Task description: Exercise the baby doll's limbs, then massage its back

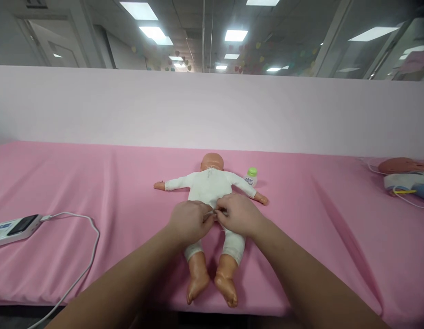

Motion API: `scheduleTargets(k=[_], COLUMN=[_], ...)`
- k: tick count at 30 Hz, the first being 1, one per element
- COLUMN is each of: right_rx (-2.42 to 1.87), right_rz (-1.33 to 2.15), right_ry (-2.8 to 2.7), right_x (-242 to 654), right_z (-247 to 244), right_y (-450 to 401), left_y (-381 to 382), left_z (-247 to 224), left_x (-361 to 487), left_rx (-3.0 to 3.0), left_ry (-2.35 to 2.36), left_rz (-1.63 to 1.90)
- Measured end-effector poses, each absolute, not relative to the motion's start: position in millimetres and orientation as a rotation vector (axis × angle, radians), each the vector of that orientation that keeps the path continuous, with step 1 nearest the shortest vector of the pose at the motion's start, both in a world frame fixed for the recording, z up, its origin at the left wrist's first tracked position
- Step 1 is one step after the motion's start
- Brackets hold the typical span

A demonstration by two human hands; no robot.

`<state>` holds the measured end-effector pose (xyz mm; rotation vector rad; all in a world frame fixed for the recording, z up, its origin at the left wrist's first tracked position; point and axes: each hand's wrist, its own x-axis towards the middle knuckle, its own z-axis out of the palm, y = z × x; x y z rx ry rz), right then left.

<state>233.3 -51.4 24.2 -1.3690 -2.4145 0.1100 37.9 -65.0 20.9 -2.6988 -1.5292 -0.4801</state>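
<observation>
While hands part-hide the doll, bottle stands near; cable left.

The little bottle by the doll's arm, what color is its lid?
The lid is bright lime green, clear in the head view.

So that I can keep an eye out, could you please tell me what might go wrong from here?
The white cable runs over the bed's front edge near the left forearm; a snag might drag the handheld device. The green-lidded bottle stands close beside the doll, so a shift of its arm could tip it. With both hands, left and right, at the white cloth, a hard tug might strain it.
</observation>
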Motion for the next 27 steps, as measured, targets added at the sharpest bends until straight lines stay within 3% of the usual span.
scheduleTargets(k=[5, 17, 22, 27], right_rx=[-1.293, -1.318, -1.307, -1.357], right_rz=[0.032, 0.279, 0.169, 0.17], right_ry=[-2.259, -2.239, -2.068, -2.186], right_x=[234.1, 236.2, 239.4, 235.2], right_z=[19.7, 18.4, 14.7, 11.9], right_y=[-49.5, -48.7, -44.1, -43.5], left_y=[-53.4, -60.7, -53.1, -45.3], left_z=[8.2, 16.4, 8.9, -2.6], left_x=[29.7, 34.9, 31.1, 30.8], left_rx=[-2.635, -2.709, -2.63, -2.768], left_ry=[-1.505, -1.561, -1.521, -1.42], left_rz=[-0.729, -0.598, -0.863, -0.73])
